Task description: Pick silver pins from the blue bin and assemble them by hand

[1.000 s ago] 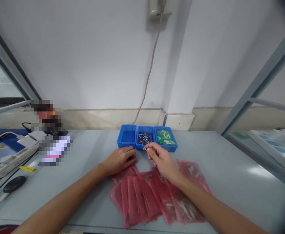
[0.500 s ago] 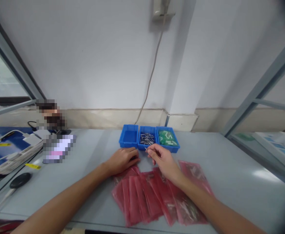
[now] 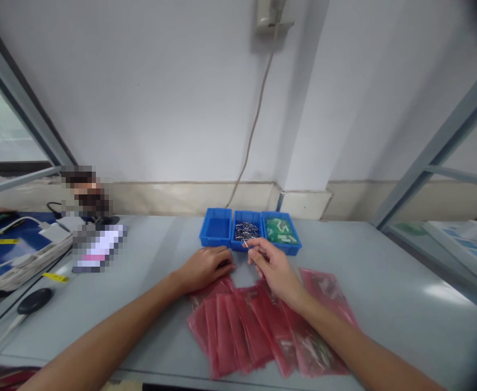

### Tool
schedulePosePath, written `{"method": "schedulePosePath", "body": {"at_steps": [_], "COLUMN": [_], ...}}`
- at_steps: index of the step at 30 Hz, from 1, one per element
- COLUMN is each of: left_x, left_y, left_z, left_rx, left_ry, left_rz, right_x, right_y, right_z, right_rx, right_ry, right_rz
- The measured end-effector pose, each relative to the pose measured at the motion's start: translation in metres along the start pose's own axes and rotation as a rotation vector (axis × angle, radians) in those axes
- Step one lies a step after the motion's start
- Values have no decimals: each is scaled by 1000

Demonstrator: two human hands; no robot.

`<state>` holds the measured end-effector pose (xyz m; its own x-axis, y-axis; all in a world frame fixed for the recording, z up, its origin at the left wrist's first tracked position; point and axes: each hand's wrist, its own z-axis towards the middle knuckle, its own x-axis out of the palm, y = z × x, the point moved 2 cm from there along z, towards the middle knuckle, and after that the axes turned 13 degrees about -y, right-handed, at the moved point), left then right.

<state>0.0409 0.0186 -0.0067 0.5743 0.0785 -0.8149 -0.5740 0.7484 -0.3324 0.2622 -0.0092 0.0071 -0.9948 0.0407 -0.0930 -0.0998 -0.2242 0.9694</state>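
Note:
My right hand (image 3: 271, 264) is pinched shut on a small metal pin (image 3: 246, 244), just in front of the middle blue bin (image 3: 245, 230), which holds several metal pins. My left hand (image 3: 206, 266) rests on the top edge of a fan of pink plastic bags (image 3: 246, 331), fingers curled down on them. An empty blue bin (image 3: 216, 227) stands to the left of the middle one. On the right, a third blue bin (image 3: 281, 231) holds green parts.
A grey table (image 3: 385, 304) carries everything. At the left are a white power strip (image 3: 30, 255), cables, a black round object (image 3: 35, 300) and a blurred-out item. A cable runs down the wall behind the bins. A metal frame post rises at the right.
My right hand has shifted slightly toward the middle bin with the pin still pinched. The left hand has stayed on the bags.

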Motion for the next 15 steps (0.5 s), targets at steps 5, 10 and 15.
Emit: {"method": "schedulePosePath", "body": {"at_steps": [5,10,15], "left_x": [1,0,-2], "left_y": [1,0,-1], "left_z": [0,-1,-2], "left_rx": [-8,-2,2], "left_ry": [-2,-2,14], "left_rz": [-2,-6,-17], "right_x": [-4,-4,-3], "right_y": [3,4,7], "right_z": [0,-1,-4], "right_rx": [-8,-11,-54], "right_ry": [-18,-57,-75], "right_rz": [0,6,-49]}}
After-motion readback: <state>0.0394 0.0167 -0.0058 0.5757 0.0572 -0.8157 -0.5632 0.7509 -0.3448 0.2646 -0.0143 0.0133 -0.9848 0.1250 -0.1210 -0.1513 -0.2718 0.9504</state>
